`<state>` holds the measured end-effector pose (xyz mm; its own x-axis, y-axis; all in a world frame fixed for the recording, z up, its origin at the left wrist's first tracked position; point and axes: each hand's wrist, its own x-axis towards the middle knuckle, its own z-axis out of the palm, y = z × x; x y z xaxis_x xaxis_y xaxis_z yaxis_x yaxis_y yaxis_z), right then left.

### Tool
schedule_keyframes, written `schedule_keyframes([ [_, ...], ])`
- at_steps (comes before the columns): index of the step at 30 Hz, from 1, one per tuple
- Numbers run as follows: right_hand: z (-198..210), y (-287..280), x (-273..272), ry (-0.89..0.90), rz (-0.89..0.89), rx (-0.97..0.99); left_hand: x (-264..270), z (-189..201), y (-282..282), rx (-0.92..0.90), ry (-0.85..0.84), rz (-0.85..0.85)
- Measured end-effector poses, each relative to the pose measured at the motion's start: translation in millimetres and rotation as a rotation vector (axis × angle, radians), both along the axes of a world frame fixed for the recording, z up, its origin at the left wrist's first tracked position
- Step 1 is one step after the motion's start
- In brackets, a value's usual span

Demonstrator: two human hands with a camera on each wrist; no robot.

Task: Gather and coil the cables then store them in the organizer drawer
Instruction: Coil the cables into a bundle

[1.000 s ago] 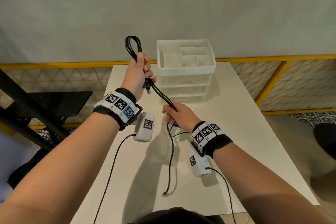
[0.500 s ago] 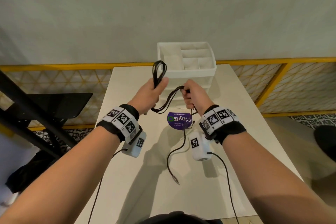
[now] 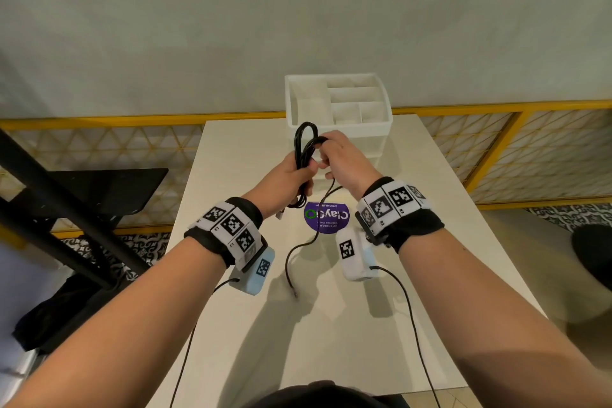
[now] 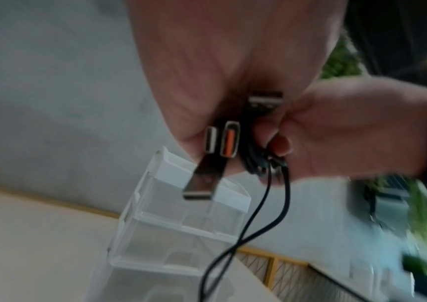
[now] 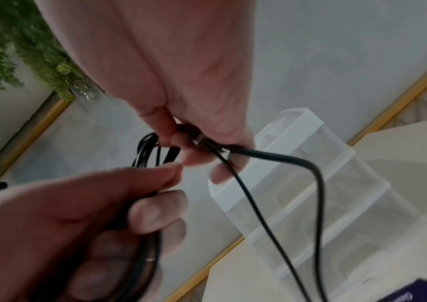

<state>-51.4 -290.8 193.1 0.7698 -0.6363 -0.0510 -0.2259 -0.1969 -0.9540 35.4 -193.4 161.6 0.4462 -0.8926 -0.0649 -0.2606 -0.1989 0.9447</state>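
My left hand (image 3: 298,174) grips a bundle of black cables (image 3: 304,139) above the white table (image 3: 231,156), with loops standing up out of the fist. Several USB plugs (image 4: 222,143) stick out under this hand in the left wrist view. My right hand (image 3: 323,156) pinches a strand of the cable (image 5: 307,163) right beside the left thumb. A loose tail (image 3: 291,262) hangs down to the table and ends near the front. The white organizer (image 3: 339,124) stands just behind both hands, its top tray open and its drawers shut.
A round purple sticker (image 3: 334,220) lies on the table under my right wrist. A yellow-framed railing (image 3: 496,106) runs behind the table. A black stand (image 3: 82,195) is off the table's left side. Thin black wrist-camera leads (image 3: 414,325) trail toward me.
The left hand came down and right with the bundle. The right hand rose from the table to meet it, carrying a strand up to the loops. The loose tail slid farther up the table.
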Motion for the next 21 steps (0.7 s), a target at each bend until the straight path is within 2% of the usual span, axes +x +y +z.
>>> schedule_keyframes([
  [6, -3.8, -5.5, -1.4, -0.034, -0.026, -0.144, -2.5, 3.6, 0.1, -0.005, 0.115, 0.022],
  [15, -3.5, -5.3, -1.3, 0.052, 0.036, -0.396, -1.5, -4.3, 2.5, 0.083, 0.016, -0.036],
  [18, -4.4, -7.0, -0.8, 0.006, 0.001, -0.390, -3.7, -6.5, 4.8, 0.091, -0.055, -0.094],
  [21, -5.8, -10.4, -1.1, -0.034, 0.034, -0.379, -4.1, -4.1, 5.7, 0.100, -0.023, -0.134],
])
